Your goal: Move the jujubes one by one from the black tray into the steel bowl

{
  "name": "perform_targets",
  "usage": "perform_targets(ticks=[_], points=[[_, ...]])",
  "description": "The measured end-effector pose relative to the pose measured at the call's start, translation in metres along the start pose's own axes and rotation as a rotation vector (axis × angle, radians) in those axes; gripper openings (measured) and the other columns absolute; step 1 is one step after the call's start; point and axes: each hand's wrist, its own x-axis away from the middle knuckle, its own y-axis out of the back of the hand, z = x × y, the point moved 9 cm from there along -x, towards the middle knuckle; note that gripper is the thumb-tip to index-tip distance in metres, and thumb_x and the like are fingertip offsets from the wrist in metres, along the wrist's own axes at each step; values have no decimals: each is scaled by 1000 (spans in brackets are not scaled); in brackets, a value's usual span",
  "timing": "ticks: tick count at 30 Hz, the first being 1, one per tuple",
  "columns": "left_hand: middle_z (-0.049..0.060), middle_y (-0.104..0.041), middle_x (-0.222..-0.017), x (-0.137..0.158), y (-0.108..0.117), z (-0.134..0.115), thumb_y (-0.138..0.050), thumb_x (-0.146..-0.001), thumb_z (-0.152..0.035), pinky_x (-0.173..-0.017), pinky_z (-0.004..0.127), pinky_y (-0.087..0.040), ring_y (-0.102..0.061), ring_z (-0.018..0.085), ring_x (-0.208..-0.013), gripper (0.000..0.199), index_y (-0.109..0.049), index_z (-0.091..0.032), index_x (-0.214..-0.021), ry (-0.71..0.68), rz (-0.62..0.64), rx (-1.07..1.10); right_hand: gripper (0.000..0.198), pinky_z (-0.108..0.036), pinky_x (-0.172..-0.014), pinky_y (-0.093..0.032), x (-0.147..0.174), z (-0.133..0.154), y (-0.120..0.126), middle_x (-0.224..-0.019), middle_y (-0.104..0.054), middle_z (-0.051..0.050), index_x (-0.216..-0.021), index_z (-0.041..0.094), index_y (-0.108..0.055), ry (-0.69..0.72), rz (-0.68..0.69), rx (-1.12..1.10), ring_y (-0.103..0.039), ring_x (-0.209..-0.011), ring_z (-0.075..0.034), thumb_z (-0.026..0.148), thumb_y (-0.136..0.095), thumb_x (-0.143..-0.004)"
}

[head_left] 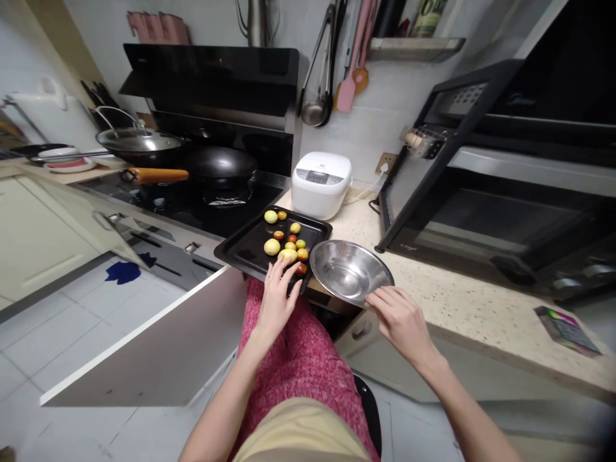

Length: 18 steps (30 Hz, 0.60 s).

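A black baking tray (243, 247) lies at the counter's front edge, beside the stove, with several small yellow, orange and red fruits (287, 245) on it. My left hand (278, 294) rests at the tray's near edge, fingers apart, its fingertips touching the nearest fruits. To the right stands an empty steel bowl (350, 270). My right hand (400, 316) pinches the bowl's near rim. I am seated, with a pink knitted cloth over my lap.
A white rice cooker (321, 184) stands behind the tray. A black oven (500, 186) with its door ajar fills the right. A wok (221, 163) and a lidded pan (137, 142) sit on the stove. An open white cabinet door (158, 340) juts out at my left.
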Motion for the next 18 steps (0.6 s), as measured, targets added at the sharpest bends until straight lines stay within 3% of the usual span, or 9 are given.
perform_targets(ticks=[7,12,18], points=[[11,-63,-144,-5,1,2,-56,-103,-25,-120,50,-45,-57,27,-140,34,-65,-26,-135,9,63,-17,28,-34,-90,-48,-1,1,-11,-81,-66,-3,-88,19,-64,-11,-11,29,-60,-80,-21,-6,-50,-84],[11,-62,-146,-12,-5,1,-54,-104,-25,-118,46,-49,-60,25,-136,37,-62,-26,-140,7,163,-15,32,-35,-92,-50,2,-5,-19,-82,-67,-4,-87,18,-65,-43,-22,64,-60,-79,-21,-9,-50,-79],[12,-66,-142,-35,-18,-1,-57,-102,-20,-119,48,-48,-61,26,-136,41,-58,-23,-143,-97,291,-46,33,-37,-92,-52,7,-8,-25,-83,-69,-5,-88,18,-66,-91,-57,61,-61,-80,-22,-9,-49,-78]])
